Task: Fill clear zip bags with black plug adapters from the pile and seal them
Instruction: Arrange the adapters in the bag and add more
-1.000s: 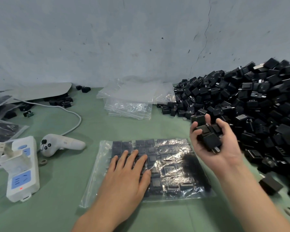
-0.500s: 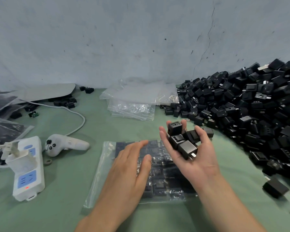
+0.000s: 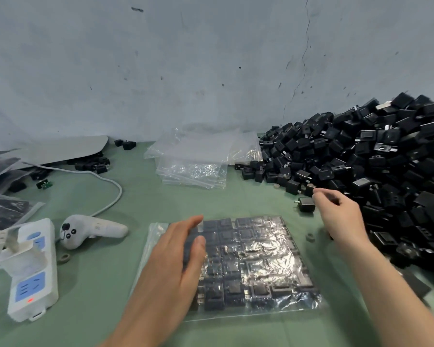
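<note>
From the head camera we see the left hand (image 3: 176, 256) lying flat, fingers straight and together, on the left part of a clear zip bag (image 3: 256, 261). The bag rests on the green table (image 3: 98, 284) and is packed with rows of black adapters. The right hand (image 3: 341, 216) sits at the near edge of the pile of black plug adapters (image 3: 373, 156), fingers curled; it is blurred, so we cannot tell whether it grips anything. A loose adapter (image 3: 305, 204) lies just beside its fingers. We find a stack of empty bags (image 3: 193, 164) behind, with a white power strip (image 3: 33, 269) and a controller (image 3: 90, 229) to the left.
</note>
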`<state>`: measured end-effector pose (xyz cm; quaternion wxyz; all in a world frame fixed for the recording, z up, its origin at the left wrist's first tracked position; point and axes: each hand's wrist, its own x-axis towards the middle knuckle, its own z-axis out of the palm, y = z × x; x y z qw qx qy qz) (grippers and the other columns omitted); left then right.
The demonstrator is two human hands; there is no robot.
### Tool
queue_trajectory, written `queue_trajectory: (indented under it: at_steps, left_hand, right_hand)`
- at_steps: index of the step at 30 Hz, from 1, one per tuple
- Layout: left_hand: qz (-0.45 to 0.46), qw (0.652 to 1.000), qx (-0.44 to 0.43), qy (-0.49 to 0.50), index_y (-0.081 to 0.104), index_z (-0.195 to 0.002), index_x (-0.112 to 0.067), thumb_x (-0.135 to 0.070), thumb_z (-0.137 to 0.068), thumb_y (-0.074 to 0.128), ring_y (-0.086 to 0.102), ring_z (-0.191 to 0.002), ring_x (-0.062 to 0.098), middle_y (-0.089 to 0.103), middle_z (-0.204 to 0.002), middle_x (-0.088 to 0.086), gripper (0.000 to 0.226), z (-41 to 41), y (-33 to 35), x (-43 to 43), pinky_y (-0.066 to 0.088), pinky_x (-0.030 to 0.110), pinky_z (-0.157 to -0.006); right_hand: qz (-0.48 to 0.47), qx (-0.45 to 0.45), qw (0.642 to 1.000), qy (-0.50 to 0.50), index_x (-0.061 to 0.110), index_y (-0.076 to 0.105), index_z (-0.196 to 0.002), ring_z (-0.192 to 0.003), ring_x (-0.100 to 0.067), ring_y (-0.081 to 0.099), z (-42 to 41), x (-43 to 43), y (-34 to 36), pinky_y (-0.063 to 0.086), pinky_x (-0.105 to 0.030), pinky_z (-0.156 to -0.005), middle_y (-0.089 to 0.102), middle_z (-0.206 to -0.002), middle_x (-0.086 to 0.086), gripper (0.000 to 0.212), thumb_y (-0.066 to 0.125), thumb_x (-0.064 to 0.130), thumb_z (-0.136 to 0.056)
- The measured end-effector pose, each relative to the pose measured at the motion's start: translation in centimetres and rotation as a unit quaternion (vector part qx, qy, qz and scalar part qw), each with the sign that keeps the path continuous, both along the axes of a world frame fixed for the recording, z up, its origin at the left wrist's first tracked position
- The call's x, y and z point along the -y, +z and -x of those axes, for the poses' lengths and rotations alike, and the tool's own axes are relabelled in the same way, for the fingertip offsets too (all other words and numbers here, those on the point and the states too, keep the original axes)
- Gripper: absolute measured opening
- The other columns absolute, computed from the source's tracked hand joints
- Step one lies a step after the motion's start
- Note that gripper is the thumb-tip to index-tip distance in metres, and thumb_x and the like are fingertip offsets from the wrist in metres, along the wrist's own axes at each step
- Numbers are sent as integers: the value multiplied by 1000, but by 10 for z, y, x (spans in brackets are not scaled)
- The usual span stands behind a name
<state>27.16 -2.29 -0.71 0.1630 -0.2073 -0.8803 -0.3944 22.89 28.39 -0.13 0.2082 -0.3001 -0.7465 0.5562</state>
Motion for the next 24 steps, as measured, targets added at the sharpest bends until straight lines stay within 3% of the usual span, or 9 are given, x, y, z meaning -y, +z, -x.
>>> queue_trajectory:
  at_steps: [2, 4, 7, 13, 18, 24]
  left_hand:
    - [-3, 1000, 4, -1, 43, -128, -53, -55, -96, 35, 46, -124, -9, 49, -125, -35, 33, 1, -1, 3, 27, -1, -94]
    - [-7, 1000, 6, 2, 44, -128, -53, -55, -95, 36, 47, -123, -10, 50, -125, -35, 34, 1, -3, 6, 28, -1, -94]
    - [-17, 1000, 9, 8, 46, -124, -55, -53, -93, 39, 49, -122, -9, 54, -124, -32, 31, 2, -4, 10, 30, 0, -93]
    - [-19, 999, 13, 23, 47, -121, -56, -52, -93, 39, 49, -120, -9, 54, -122, -34, 29, 5, -6, 22, 30, -1, -91]
    - [-29, 999, 16, 43, 47, -119, -58, -52, -93, 39, 49, -116, -14, 56, -119, -35, 27, 7, -8, 31, 33, -1, -89]
    - [-73, 995, 19, 63, 48, -125, -52, -54, -95, 39, 50, -115, -15, 57, -119, -36, 31, 11, -6, 41, 40, 15, -88]
  right_hand:
    - [-175, 84, 981, -4, 36, 64, -124, -81, -25, 59, 2, -4, -15, 40, -31, -62, 58, -119, -8, 34, 53, 46, -93]
    - [-272, 138, 952, -6, 35, 57, -135, -104, -35, 55, 5, -5, -26, 39, -36, -73, 45, -136, -12, 41, 47, 48, -98]
    - [-364, 182, 913, -14, 25, 50, -142, -118, -39, 46, 10, -1, -28, 36, -38, -72, 39, -137, -16, 51, 42, 54, -101]
    - [-450, 253, 856, -21, 10, 57, -121, -112, -38, 49, 23, 5, -34, 37, -38, -66, 44, -130, -19, 64, 37, 66, -97]
    - [-431, 241, 870, -11, 10, 59, -121, -108, -40, 50, 27, -4, -34, 36, -39, -68, 45, -125, -18, 53, 39, 55, -101]
    - [-259, 124, 957, 37, 16, 59, -128, -91, -34, 55, 25, 0, -15, 41, -37, -70, 51, -124, -17, 50, 43, 54, -100]
